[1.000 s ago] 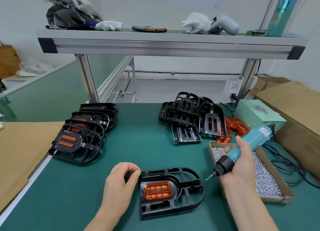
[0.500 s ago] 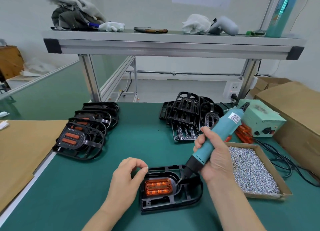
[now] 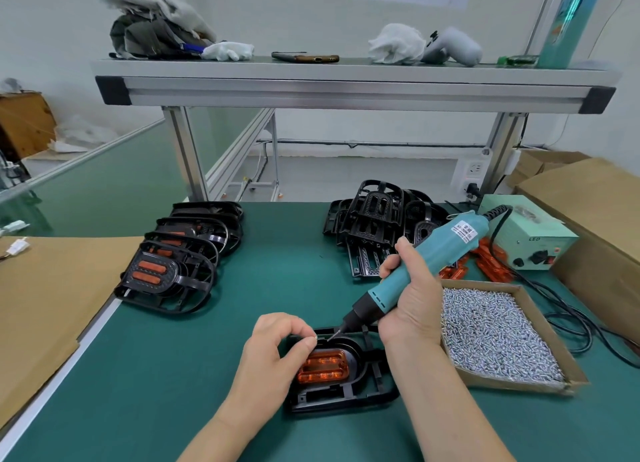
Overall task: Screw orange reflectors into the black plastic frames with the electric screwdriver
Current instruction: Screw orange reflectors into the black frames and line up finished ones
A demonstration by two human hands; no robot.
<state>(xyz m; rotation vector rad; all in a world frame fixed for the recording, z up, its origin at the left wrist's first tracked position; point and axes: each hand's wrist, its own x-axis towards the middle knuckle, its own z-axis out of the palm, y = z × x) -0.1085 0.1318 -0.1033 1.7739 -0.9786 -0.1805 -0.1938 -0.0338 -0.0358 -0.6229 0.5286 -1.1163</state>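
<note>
Work surface: green mat table (image 3: pixel 277 281). Item in work: one black plastic frame (image 3: pixel 346 397), lying flat at the near centre of the mat, with one orange reflector (image 3: pixel 323 366) seated in its oval recess. Left hand (image 3: pixel 273 350): thumb and forefinger closed in a pinch on a small silver screw (image 3: pixel 316 338), held at the far edge of the recess, just beside the reflector. Right hand (image 3: pixel 412 298): fingers wrapped tight round the teal barrel of the electric screwdriver (image 3: pixel 426 257), which is tilted with its cord end up and away to the right; its bit tip (image 3: pixel 334 335) points down at the frame's far rim, just beside the pinched screw; contact between them cannot be told. Right of the frame: cardboard tray (image 3: pixel 509 384) filled with silver screws. Far left: overlapping row of fitted frames (image 3: pixel 173 271), each showing orange. Far centre: pile of bare frames (image 3: pixel 374 226), some propped upright. Behind the screwdriver: loose reflectors (image 3: pixel 491 260), lying beside a pale green power unit (image 3: pixel 526 239) with a black cord. Left edge: brown cardboard sheet (image 3: pixel 52 288). Overhead: aluminium shelf (image 3: pixel 346 90) carrying cloths, gloves and a phone.
</note>
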